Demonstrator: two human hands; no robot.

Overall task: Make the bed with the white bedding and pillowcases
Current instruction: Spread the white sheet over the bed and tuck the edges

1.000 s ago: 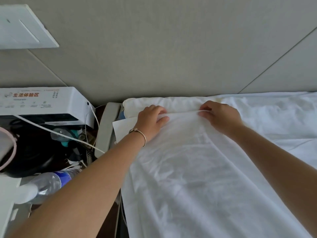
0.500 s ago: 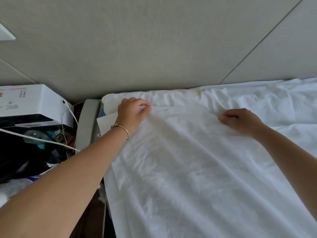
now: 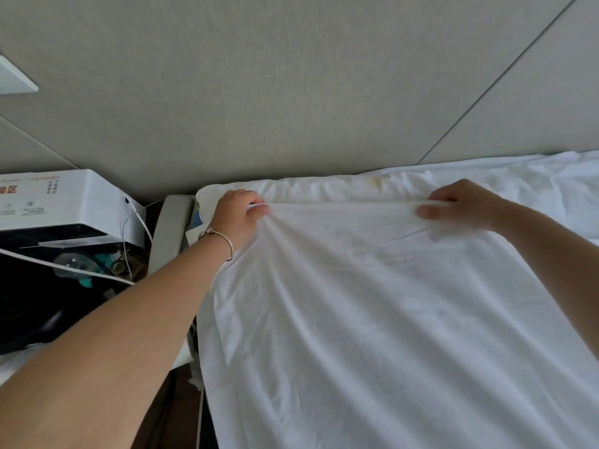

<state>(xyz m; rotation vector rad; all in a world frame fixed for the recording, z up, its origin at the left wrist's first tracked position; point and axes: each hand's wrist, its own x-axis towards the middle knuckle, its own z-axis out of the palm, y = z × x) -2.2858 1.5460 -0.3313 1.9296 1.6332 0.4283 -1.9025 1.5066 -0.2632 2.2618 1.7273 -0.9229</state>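
A white sheet lies spread over the bed, its top edge running along the head end by the wall. My left hand, with a thin bracelet on the wrist, grips the sheet's top edge near the bed's left corner, and folds fan out from the grip. My right hand pinches the same edge further right, thumb under and fingers over. Behind the edge lies white bedding with a small yellowish stain.
A grey padded wall rises right behind the bed. To the left stands a white box with printed text, with white cables, a dark cluttered space below and a grey upright panel against the bed side.
My hands have moved apart along the sheet's top edge, the right one sliding well to the right. The edge is now pulled taut between them.
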